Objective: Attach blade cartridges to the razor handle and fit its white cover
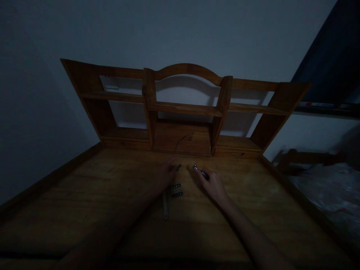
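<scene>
In the dim light, my left hand (165, 174) is over the middle of the wooden desk. A small green piece (179, 167) is at its fingertips, apparently pinched; its kind is too small to make out. My right hand (213, 183) is closed around a slim tool (204, 174) with a dark handle and a shiny metal head, which points toward the left hand. Below the left hand are two short dark strips with bright dots (177, 194), one behind the other. Beside them lies a long, flat greyish bar (165, 206) with a hole at its near end, its far end hidden by the left hand.
A wooden shelf unit (185, 108) stands along the back of the desk (112, 187), against a pale wall. A thin dark cord (184, 138) curves in front of its middle section. Raised wooden edges border the desk at left and right. Pale, crumpled material (329, 191) lies beyond the right edge.
</scene>
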Demonstrator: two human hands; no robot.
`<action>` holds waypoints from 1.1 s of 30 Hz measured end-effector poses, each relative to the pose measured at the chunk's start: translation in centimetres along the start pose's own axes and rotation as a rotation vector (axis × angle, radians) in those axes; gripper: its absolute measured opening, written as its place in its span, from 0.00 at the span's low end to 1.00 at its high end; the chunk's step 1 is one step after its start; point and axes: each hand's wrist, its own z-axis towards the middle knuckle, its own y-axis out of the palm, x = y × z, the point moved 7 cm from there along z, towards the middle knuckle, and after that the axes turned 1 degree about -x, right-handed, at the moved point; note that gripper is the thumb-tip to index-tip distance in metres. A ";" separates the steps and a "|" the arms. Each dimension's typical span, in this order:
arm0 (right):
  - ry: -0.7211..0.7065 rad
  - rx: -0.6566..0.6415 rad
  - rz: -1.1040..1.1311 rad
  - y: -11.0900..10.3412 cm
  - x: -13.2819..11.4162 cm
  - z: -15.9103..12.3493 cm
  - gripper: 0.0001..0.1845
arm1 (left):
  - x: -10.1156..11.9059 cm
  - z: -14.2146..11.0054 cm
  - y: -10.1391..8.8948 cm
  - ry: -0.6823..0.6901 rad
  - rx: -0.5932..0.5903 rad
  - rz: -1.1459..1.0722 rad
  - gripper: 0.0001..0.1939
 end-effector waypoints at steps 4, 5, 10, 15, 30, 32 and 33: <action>0.024 0.005 -0.005 0.1 0.5 0.2 0.29 | 0.1 0.1 -0.2 0.056 0.016 0.059 0.18; 0.026 0.006 0.004 0.1 0.6 0.2 0.30 | 0.1 0.2 -0.3 0.064 0.021 0.088 0.18; 0.033 0.026 0.044 -0.3 1.1 0.3 0.30 | -0.3 0.6 -1.2 0.114 0.057 0.255 0.19; 0.046 0.032 0.021 -0.5 1.8 0.4 0.30 | -2.1 1.4 -2.1 0.090 0.081 0.411 0.21; -0.085 0.002 0.093 0.6 1.1 0.1 0.09 | -4.8 -2.9 -5.7 -0.115 -0.267 0.723 0.37; -0.078 -0.005 0.079 0.6 1.1 0.0 0.08 | -4.8 -3.3 -5.8 -0.142 -0.298 0.723 0.38; -0.069 -0.007 0.073 0.6 1.1 -0.1 0.08 | -4.9 -3.4 -5.8 -0.154 -0.308 0.731 0.38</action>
